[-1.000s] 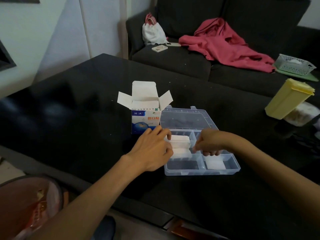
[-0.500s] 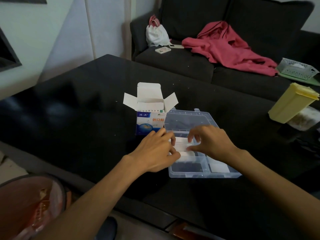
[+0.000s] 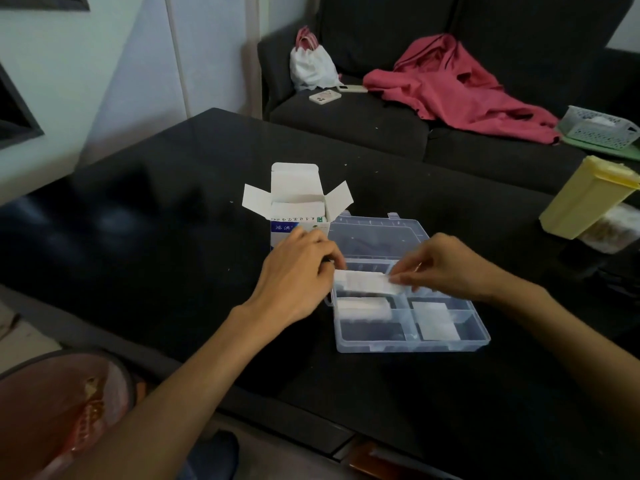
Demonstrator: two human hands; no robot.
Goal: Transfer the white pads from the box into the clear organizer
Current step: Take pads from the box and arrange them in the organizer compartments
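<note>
A white and blue box (image 3: pixel 298 211) stands open on the black table, with white pads showing inside. Right of it lies the clear organizer (image 3: pixel 412 344), lid folded back. A stack of white pads (image 3: pixel 365 282) is held just above the organizer's left side: my left hand (image 3: pixel 298 275) grips its left end and my right hand (image 3: pixel 446 265) pinches its right end. One white pad (image 3: pixel 362 308) lies in a left compartment, another white pad (image 3: pixel 436 322) in the front right one.
A yellow lidded container (image 3: pixel 585 199) and a clear tub stand at the table's right edge. A reddish bin (image 3: pixel 59 410) sits on the floor at lower left. Behind the table is a dark sofa with a pink garment (image 3: pixel 457 84), a white bag and phones.
My right hand moved from the front right compartment to the stack's right end. Both hands have lifted the stack slightly and stretched it across the organizer's left half.
</note>
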